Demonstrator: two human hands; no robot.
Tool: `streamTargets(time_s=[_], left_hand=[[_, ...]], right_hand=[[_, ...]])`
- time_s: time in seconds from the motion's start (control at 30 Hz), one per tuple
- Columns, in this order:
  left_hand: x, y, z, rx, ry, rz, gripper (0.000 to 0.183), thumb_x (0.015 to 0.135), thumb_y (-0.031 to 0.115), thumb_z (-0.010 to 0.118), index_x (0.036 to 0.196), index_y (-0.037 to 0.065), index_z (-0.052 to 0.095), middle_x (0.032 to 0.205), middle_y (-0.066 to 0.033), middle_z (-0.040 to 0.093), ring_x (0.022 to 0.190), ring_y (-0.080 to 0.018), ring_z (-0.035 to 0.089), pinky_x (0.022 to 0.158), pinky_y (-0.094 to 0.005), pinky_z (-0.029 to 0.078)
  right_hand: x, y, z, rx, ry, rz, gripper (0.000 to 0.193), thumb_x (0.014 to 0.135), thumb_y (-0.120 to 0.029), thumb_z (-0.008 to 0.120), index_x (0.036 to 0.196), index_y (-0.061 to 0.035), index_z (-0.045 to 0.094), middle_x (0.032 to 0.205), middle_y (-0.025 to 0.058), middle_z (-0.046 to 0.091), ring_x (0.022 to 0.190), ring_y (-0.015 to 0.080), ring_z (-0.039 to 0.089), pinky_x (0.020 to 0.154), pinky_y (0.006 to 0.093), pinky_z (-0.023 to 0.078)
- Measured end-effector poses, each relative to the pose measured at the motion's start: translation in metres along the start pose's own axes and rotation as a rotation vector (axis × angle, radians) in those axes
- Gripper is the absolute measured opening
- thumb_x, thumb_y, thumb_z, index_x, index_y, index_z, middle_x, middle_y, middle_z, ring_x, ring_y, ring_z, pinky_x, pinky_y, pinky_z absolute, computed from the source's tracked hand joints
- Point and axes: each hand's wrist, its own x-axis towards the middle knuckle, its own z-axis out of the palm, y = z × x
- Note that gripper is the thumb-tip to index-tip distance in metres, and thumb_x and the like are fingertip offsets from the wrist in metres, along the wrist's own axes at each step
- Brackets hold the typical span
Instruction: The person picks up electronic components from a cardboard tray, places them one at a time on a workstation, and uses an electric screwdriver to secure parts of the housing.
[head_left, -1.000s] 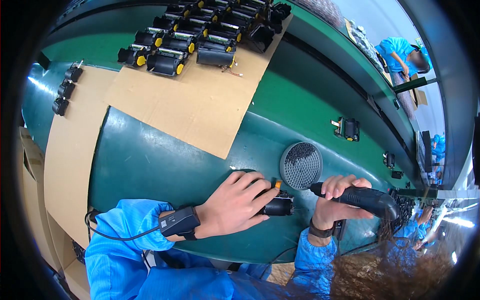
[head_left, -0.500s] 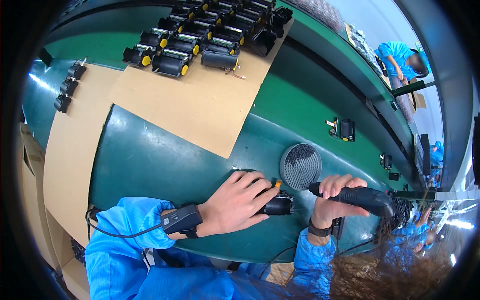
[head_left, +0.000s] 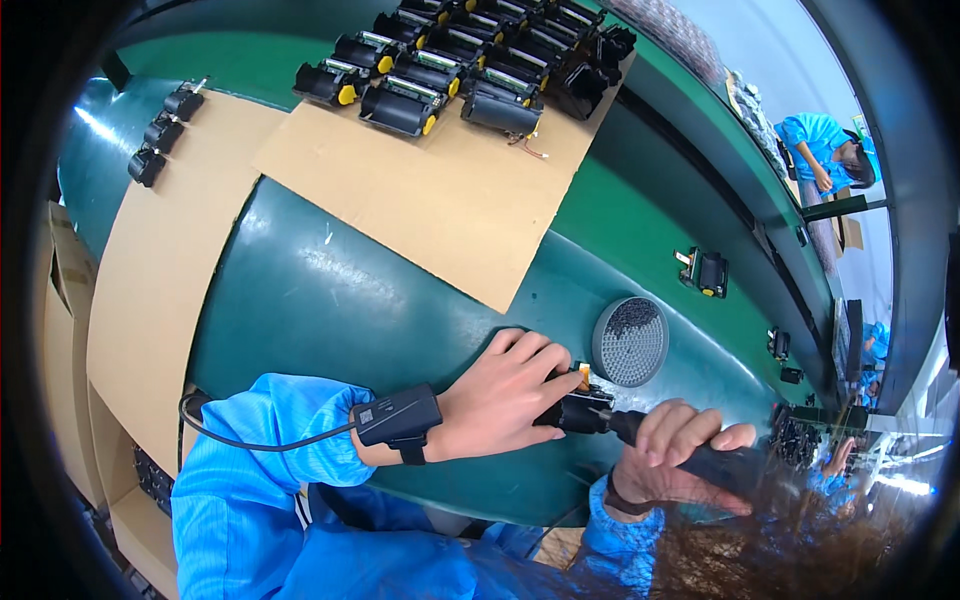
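A black plastic assembly [head_left: 578, 413] with a small orange flex strip lies on the green bench. My left hand [head_left: 505, 395] is closed over its left end, fingers curled round it and hiding much of it. With my right hand [head_left: 675, 450] I grip a black electric screwdriver [head_left: 626, 426], held nearly level. Its tip meets the right end of the assembly; whether it sits in a screw is too small to tell. Just beyond stands a round grey dish [head_left: 631, 350] with a dimpled floor and many tiny dark screws heaped at its far side.
Rows of black assemblies with yellow caps [head_left: 405, 105] cover the far part of a cardboard sheet [head_left: 440, 205]. Several smaller black parts [head_left: 163, 132] stand at far left. More units [head_left: 708, 272] sit along the right ledge. A person in blue [head_left: 825, 150] works beyond the partition.
The screwdriver has come left from beside the dish to the end of the black assembly. My left hand stays on the assembly. The whole view has shifted slightly.
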Motion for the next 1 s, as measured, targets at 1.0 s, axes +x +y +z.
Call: streamTargets(time_s=[1.0], left_hand=[[-0.001,0.004,-0.003,-0.007,0.013,-0.004,0.063,0.075,0.036,0.084,0.128,0.008,0.065,0.116,-0.0063,0.055,0.116,-0.0270,0.049,0.100,-0.0433,0.038]], right_hand=[[-0.014,0.024,-0.003,-0.077,-0.156,0.128,0.081,0.081,-0.085,0.053,0.103,-0.0076,0.044,0.066,0.0070,0.054,0.050,0.0192,0.054,0.044,0.0342,0.049]])
